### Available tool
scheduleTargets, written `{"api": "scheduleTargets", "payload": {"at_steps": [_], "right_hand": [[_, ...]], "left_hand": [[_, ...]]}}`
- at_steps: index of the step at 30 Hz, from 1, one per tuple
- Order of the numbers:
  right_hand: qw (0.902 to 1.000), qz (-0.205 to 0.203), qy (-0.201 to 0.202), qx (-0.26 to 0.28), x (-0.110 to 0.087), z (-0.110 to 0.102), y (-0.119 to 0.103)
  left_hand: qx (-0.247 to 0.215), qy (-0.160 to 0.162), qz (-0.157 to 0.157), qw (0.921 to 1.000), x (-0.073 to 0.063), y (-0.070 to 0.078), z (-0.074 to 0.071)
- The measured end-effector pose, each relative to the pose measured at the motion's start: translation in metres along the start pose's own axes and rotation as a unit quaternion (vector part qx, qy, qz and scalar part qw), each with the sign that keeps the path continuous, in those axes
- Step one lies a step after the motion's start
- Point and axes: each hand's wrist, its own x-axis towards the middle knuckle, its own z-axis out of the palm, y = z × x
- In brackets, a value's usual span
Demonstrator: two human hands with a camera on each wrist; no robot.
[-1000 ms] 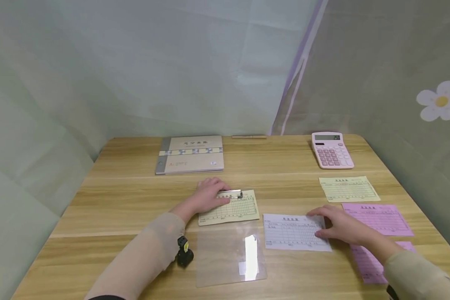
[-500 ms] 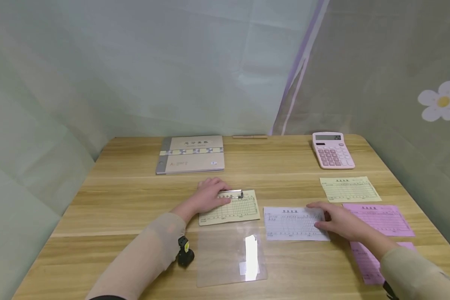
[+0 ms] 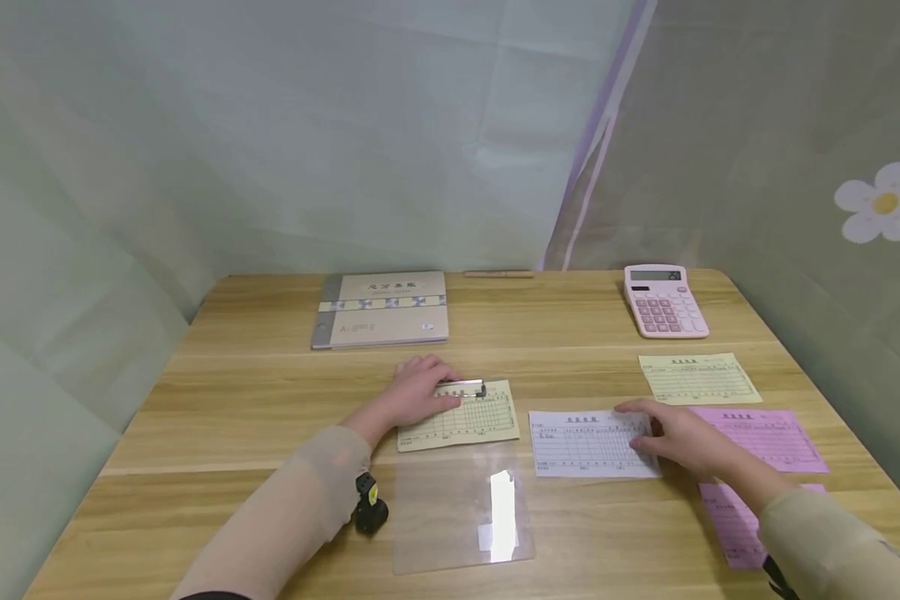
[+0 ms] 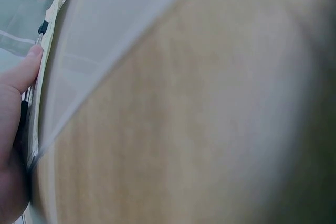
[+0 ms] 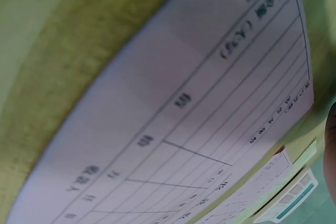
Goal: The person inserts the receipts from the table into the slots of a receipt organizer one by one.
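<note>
The head view lays out the wood-grained tabletop (image 3: pixel 232 400): on it is a clear plastic clipboard (image 3: pixel 435 517) with a silver metal clip (image 3: pixel 471 383), and a pale yellow printed form (image 3: pixel 465 421) lies at its upper end. The left hand (image 3: pixel 420 390) grips across the clip, fingers over its far side and thumb on the near side. To the right, a white printed form (image 3: pixel 588 450) lies flat under the fingertips of the right hand (image 3: pixel 682 442); whether they pinch the paper I cannot tell. The left wrist view adds the thumb's tip touching the clip and the yellow paper seen edge-on, but hides the other fingers. The right wrist view enlarges one printed sheet's ruled lines and characters, though which sheet is unclear, and shows only a blurred sliver of hand. Only the head view takes in the grey-and-beige ledger (image 3: pixel 380 310) at the back, left of the pink calculator (image 3: pixel 666 302), with a second pale yellow form (image 3: pixel 699 379) and two magenta forms (image 3: pixel 772 437) nearer.
</note>
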Motion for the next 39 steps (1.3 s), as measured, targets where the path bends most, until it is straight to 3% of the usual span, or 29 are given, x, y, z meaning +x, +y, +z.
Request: {"api": "scheduleTargets", "payload": {"at_steps": [4, 19, 31, 39], "right_hand": [[0.9999, 0.004, 0.007, -0.010, 0.003, -0.003, -0.002], [0.9971, -0.046, 0.039, -0.046, 0.010, -0.009, -0.002], [0.9943, -0.062, 0.080, -0.032, 0.014, -0.014, -0.007], [0.9925, -0.066, 0.100, -0.024, 0.016, -0.031, -0.020]], "left_hand": [[-0.006, 0.001, -0.001, 1.0000, -0.001, 0.001, -0.002], [-0.006, -0.001, -0.003, 1.0000, -0.003, 0.000, -0.002], [-0.004, -0.001, 0.005, 1.0000, -0.003, 0.001, 0.000], [-0.005, 0.002, 0.003, 1.0000, -0.004, 0.002, -0.001]]}}
